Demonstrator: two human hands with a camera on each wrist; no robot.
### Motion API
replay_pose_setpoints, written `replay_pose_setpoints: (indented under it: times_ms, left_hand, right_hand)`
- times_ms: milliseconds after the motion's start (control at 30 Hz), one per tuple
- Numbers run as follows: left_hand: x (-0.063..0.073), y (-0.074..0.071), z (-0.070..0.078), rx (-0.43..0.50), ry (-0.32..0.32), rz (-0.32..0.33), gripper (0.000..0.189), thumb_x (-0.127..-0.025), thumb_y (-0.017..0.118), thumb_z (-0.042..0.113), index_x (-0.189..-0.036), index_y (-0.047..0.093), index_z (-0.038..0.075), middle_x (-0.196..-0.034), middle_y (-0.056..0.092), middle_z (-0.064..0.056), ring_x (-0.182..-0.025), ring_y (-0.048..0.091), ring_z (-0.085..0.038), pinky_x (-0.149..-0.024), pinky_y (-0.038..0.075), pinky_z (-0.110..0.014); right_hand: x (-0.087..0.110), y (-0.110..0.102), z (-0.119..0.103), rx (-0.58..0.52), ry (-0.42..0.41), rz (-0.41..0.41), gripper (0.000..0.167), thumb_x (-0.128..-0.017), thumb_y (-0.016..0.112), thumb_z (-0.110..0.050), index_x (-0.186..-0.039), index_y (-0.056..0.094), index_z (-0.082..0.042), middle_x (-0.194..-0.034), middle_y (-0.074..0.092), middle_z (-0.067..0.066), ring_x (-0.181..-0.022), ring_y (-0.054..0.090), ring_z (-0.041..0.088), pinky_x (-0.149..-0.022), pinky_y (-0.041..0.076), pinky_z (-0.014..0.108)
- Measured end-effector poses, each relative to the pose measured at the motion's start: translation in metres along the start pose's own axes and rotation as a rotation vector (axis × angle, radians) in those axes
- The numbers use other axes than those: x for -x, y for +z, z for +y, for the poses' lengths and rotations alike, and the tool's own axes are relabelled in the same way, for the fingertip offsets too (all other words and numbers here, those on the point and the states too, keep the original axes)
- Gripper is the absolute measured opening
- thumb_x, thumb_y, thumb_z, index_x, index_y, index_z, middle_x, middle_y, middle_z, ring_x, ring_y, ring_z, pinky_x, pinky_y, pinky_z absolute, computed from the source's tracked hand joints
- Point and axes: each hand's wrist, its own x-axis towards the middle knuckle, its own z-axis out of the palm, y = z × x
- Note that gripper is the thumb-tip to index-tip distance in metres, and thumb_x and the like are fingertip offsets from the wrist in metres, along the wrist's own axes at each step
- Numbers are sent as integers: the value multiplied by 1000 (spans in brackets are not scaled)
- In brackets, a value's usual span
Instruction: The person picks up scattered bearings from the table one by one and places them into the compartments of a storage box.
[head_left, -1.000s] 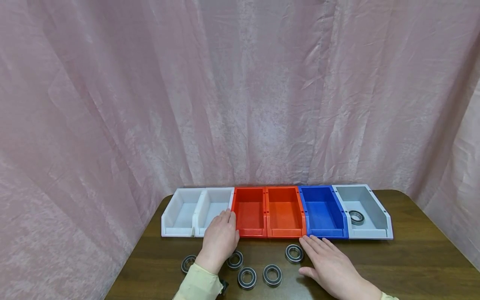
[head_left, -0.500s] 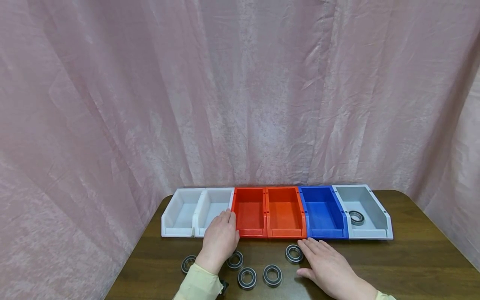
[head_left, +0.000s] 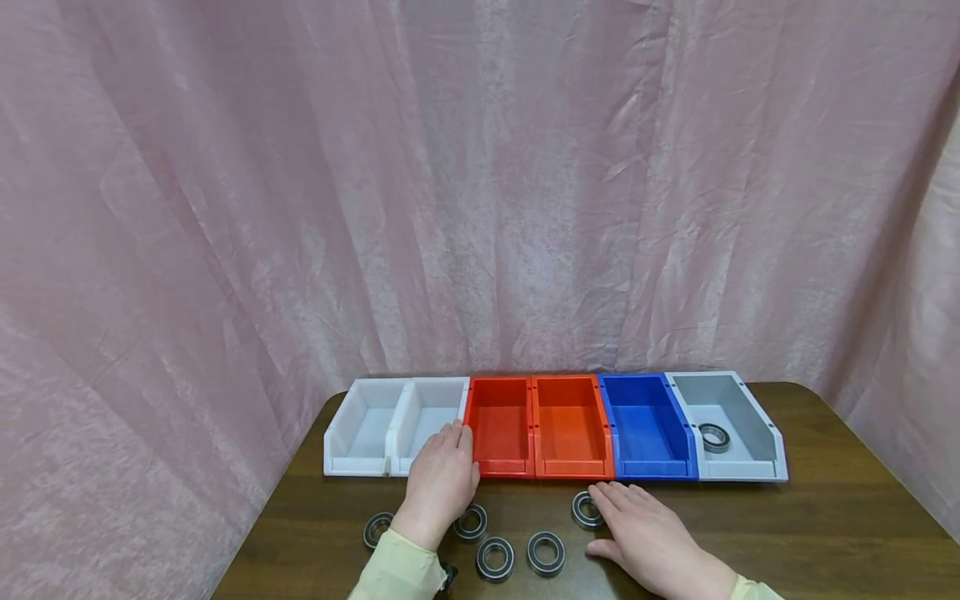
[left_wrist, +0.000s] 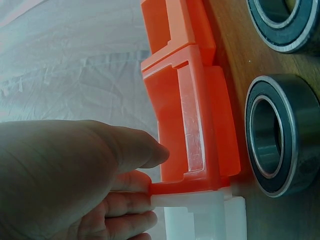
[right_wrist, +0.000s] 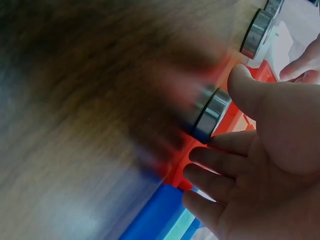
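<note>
My left hand [head_left: 442,471] is at the front of the bins, its fingers fairly straight where the second white bin [head_left: 429,406] meets the red bin [head_left: 501,417]. In the left wrist view its thumb stands apart and nothing shows in its grasp. My right hand [head_left: 641,529] reaches over the table with straight fingers. Its fingertips cover the right edge of a ball bearing [head_left: 582,523]; the right wrist view shows that bearing [right_wrist: 212,117] between thumb and index finger, and I cannot tell whether they touch it. Other bearings lie left of it: one [head_left: 546,568], another [head_left: 495,575] and one [head_left: 470,536] beside my left wrist.
A first white bin [head_left: 345,466], an orange bin [head_left: 573,468], a blue bin [head_left: 654,469] and a grey bin [head_left: 738,471] complete the row along the table's back. One bearing [head_left: 714,448] lies in the grey bin. Another bearing [head_left: 372,540] is partly hidden by my left forearm.
My right hand has moved left and slightly toward me, so its fingertips now overlap the bearing they stood beside. My left hand has stayed in place.
</note>
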Motion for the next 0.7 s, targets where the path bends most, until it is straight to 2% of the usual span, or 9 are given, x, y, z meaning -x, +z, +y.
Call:
replay_pose_setpoints:
  times_ms: [267, 700]
  left_hand:
    - [0, 0, 0, 1, -5, -7, 63, -91, 91, 22, -141, 68, -8, -145, 68, -25, -131, 68, -40, -114, 54, -50]
    - [0, 0, 0, -7, -1, -8, 64, -90, 91, 22, -142, 67, -8, -145, 68, -26, -131, 68, -40, -114, 55, -49]
  right_hand:
    - [-2, 4, 1, 38, -67, 60, 72, -97, 85, -42, -148, 64, 5, -149, 65, 23, -142, 61, 39, -120, 45, 60]
    - [-6, 6, 1, 39, -65, 70, 66, -96, 87, -38, -141, 67, 6, -143, 69, 23, -137, 64, 40, -119, 47, 60]
